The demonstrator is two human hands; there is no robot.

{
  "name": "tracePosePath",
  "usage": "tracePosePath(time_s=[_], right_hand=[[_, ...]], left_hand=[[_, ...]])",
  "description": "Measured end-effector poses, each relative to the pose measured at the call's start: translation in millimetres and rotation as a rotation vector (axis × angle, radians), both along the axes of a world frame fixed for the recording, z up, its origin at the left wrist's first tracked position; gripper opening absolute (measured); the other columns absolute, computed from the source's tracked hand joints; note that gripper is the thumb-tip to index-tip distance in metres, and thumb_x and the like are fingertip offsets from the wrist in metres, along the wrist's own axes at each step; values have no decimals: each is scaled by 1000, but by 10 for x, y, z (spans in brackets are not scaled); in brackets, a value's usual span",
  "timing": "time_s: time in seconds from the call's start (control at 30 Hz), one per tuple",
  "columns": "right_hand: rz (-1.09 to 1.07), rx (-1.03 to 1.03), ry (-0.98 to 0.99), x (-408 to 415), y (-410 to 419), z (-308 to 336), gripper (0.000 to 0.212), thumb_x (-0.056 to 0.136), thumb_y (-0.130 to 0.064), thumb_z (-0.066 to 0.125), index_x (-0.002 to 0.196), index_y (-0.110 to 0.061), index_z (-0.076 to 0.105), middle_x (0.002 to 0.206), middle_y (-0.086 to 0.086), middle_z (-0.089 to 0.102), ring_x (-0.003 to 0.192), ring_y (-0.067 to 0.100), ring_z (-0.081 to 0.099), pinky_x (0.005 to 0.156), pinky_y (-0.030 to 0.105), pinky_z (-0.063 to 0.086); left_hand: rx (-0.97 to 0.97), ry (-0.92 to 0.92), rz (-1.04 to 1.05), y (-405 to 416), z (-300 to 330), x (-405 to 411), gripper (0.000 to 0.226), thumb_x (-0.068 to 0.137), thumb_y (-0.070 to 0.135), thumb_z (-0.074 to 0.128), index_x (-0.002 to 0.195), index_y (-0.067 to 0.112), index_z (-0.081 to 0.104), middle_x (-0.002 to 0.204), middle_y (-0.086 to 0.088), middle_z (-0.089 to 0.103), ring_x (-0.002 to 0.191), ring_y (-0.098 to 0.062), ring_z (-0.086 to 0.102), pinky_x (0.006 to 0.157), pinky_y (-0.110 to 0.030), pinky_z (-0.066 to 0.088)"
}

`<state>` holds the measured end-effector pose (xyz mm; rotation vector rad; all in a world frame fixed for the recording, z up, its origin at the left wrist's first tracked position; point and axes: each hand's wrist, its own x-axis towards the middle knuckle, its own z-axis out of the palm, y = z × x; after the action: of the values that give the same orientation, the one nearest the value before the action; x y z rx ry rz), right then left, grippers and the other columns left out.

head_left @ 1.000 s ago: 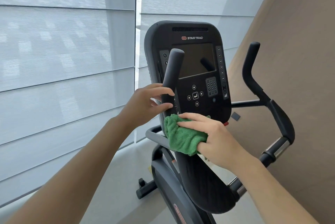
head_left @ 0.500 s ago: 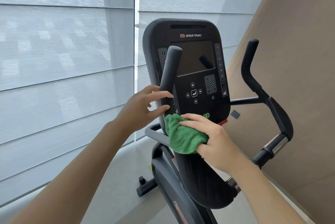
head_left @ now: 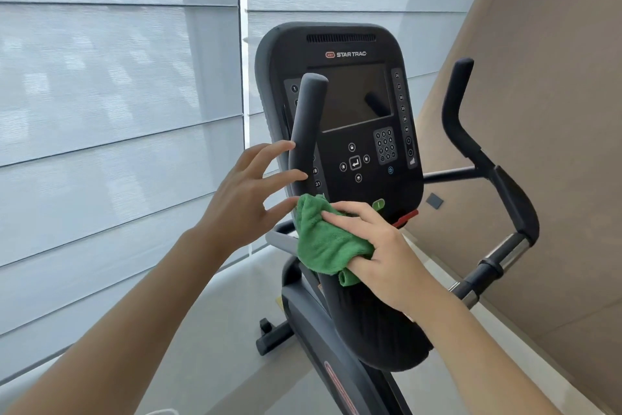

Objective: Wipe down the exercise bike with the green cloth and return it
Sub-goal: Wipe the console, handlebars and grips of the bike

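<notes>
where handlebar (head_left: pixel 304 132) fronts console (head_left: pixel 353 105)

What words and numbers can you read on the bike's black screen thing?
"STAR TRAC": white brand name on the console, above the dark screen, beside a small red logo.
"1": top of the left button column.
"18", "21": lower left buttons, beside the left handlebar.
"24", "27", "30": top of the right button column; lower ones too blurred.
Keypad: digits too small to read.

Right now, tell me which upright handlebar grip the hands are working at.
The left grip, in front of the console: the left hand reaches it, the cloth sits below. The right grip stands untouched.
</notes>
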<state>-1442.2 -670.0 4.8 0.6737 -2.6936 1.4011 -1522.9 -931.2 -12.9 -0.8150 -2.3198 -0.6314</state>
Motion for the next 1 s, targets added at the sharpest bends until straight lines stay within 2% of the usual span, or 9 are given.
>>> tracePosePath(time_s=[0.17,0.3,0.37,0.5,0.6,0.7,0.77,0.87,1.0], right_hand=[[64,110,-47,76,222,71,69,84,17,61,136,-26,71,144,-20,58,137,7,54,113,19,43],[-172,58,119,-62,198,199,67,83,15,61,138,-22,69,142,-15,56,135,7,54,114,26,45],[-210,75,165,-130,-29,210,64,89,6,65,144,-24,64,147,-14,51,136,9,52,116,31,44],[-137,156,123,-39,-396,-34,68,97,-2,59,157,-31,47,155,-16,41,140,9,46,117,38,45],[-149,219,153,120,-304,-92,70,95,3,56,155,-33,51,156,-15,42,140,14,48,116,40,47],[-135,316,152,238,-206,-46,70,91,7,54,147,-34,61,156,-14,44,140,16,46,121,36,41],[-122,368,147,292,-200,8,66,88,3,50,142,-32,67,154,-13,46,139,14,45,123,32,36],[-167,403,188,346,-228,144,63,86,-2,48,140,-28,68,151,-9,48,138,17,46,121,34,38],[-209,517,420,244,-463,366,62,85,-5,54,143,-23,65,154,3,46,134,31,47,110,43,46]], left_hand=[[29,-20,20,17,-2,9,31,95,38,75,125,28,74,158,-2,47,137,-32,46,102,-42,50],[110,-93,38,28,-5,18,31,94,41,76,124,34,76,159,4,47,139,-28,45,94,-42,55],[153,-121,37,47,-54,29,31,95,38,74,126,34,75,159,6,47,139,-27,45,99,-41,52],[340,-279,-31,71,-293,96,49,100,9,67,139,39,65,160,14,47,139,-22,46,112,-47,45],[411,-368,-66,83,-394,124,59,102,1,60,146,42,58,159,19,46,141,-15,43,113,-49,45],[457,-389,-90,82,-408,101,57,104,3,56,144,44,59,158,21,46,145,-9,40,119,-43,39],[448,-408,-120,60,-427,85,57,105,4,55,145,45,58,159,23,44,145,-9,40,118,-39,40],[362,-362,-137,-10,-421,73,58,106,3,52,146,45,57,161,19,44,143,-13,40,112,-33,42],[204,-336,-92,-157,-225,-55,68,100,-9,47,137,45,66,157,7,47,142,-23,41,97,-48,53]])
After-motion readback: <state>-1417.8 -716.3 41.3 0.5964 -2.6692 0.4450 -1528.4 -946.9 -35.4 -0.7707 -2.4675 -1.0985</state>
